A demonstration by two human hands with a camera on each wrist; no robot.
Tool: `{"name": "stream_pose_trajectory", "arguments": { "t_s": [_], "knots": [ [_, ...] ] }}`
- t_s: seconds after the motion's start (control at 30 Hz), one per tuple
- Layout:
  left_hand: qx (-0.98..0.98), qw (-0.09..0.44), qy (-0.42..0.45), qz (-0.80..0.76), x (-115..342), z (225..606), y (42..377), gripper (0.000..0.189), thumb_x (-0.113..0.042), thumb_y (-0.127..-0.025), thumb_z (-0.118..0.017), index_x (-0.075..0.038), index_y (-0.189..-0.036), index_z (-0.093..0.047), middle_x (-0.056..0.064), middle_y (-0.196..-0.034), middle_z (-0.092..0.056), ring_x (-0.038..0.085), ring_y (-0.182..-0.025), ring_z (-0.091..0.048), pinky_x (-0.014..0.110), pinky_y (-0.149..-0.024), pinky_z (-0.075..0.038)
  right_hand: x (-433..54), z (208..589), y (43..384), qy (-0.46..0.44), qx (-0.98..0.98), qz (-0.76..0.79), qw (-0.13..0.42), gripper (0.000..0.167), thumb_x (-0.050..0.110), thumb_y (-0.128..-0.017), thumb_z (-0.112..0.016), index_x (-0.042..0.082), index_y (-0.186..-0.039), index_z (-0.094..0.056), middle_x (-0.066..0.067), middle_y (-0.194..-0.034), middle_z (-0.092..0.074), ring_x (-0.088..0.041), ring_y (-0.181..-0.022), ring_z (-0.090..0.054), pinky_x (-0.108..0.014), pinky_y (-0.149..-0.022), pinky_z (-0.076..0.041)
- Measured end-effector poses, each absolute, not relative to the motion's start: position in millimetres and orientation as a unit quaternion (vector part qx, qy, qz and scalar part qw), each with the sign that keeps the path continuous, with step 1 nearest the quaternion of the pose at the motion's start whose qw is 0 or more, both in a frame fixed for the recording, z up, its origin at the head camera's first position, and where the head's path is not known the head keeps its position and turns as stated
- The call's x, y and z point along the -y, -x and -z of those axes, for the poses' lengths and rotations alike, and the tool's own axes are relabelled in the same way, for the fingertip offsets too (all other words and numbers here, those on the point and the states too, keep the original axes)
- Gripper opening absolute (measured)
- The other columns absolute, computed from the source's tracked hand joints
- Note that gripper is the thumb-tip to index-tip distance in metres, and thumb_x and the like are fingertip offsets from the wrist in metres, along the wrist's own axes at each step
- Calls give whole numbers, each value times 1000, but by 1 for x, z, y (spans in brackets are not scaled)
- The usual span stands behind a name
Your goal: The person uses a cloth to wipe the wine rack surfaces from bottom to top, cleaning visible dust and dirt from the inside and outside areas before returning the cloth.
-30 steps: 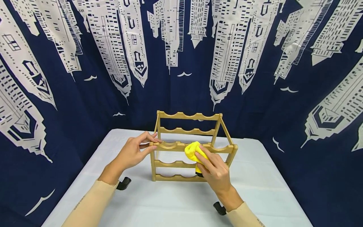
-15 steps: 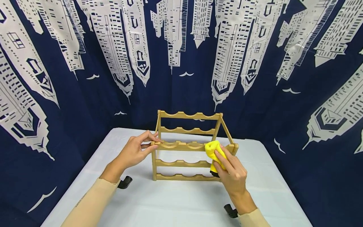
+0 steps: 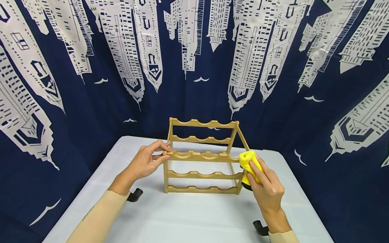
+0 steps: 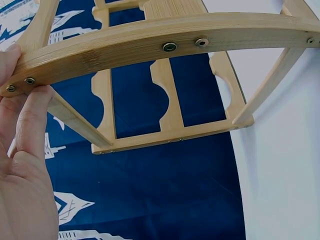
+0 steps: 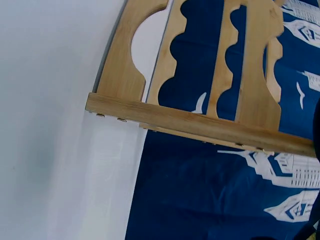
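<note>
A wooden wine rack (image 3: 209, 174) with scalloped rails stands on the table. My left hand (image 3: 146, 162) pinches its front top left corner between thumb and fingers. In the left wrist view, that hand (image 4: 27, 160) holds the end of a side bar with screw heads. My right hand (image 3: 268, 189) grips a folded yellow cloth (image 3: 248, 158) with a black edge, against the rack's front top right corner. The cloth covers that corner. The right wrist view has the rack's side post (image 5: 190, 122), with the right hand out of sight.
A white cloth covers the table (image 3: 194, 219). Behind and to both sides hangs a dark blue curtain (image 3: 188, 98) with white buildings printed upside down. Black camera mounts (image 3: 135, 195) sit by both wrists.
My right hand has slid the yellow cloth rightward along the upper front rail, from its middle to its right end. The left hand has kept its hold, and the rack stands in place.
</note>
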State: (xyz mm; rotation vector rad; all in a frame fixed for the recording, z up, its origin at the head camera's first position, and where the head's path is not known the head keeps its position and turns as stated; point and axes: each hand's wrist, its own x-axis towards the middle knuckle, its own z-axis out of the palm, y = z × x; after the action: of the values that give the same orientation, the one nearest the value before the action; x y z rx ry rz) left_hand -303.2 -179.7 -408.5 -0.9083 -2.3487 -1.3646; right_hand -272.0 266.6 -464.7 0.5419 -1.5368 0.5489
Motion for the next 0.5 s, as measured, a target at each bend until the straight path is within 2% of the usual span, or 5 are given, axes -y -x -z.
{"name": "stream_pose_trajectory", "arguments": {
  "t_s": [0.07, 0.13, 0.23, 0.37, 0.5],
  "knots": [
    [812, 140, 314, 471, 179, 409, 303, 16, -5, -109, -81, -12, -120, -72, 12, -136, -87, 43, -155, -67, 41, -104, -71, -267, 462, 270, -222, 678, -259, 652, 28, 2, -85, -93, -2, -113, -91, -27, -124, -87, -54, -86, -80, -8, -118, -52],
    [813, 141, 311, 472, 179, 409, 303, 17, -4, -109, -81, -12, -119, -72, 12, -136, -87, 43, -155, -67, 41, -104, -71, -268, 461, 268, -199, 678, -288, 647, 35, -7, -77, -94, -2, -112, -91, -27, -123, -87, -49, -99, -86, -10, -116, -55],
    [812, 142, 311, 472, 179, 409, 302, 16, -4, -109, -81, -12, -119, -71, 14, -137, -86, 42, -155, -67, 42, -104, -71, -270, 464, 266, -163, 679, -350, 625, 42, -17, -72, -95, -4, -112, -90, -28, -125, -86, -27, -120, -88, -11, -110, -59],
    [811, 150, 317, 469, 178, 409, 303, 15, -5, -109, -81, -12, -119, -71, 14, -135, -87, 41, -155, -68, 43, -104, -71, -274, 472, 262, -101, 687, -433, 575, 43, -18, -76, -97, -5, -117, -89, -30, -129, -84, 4, -127, -80, -8, -103, -61],
    [808, 153, 317, 472, 178, 410, 303, 15, -5, -109, -81, -11, -119, -71, 14, -135, -87, 41, -155, -67, 43, -104, -71, -278, 485, 254, -9, 738, -473, 482, 39, -6, -85, -100, -1, -121, -89, -23, -133, -86, 14, -120, -76, -4, -98, -59]
  ]
}}
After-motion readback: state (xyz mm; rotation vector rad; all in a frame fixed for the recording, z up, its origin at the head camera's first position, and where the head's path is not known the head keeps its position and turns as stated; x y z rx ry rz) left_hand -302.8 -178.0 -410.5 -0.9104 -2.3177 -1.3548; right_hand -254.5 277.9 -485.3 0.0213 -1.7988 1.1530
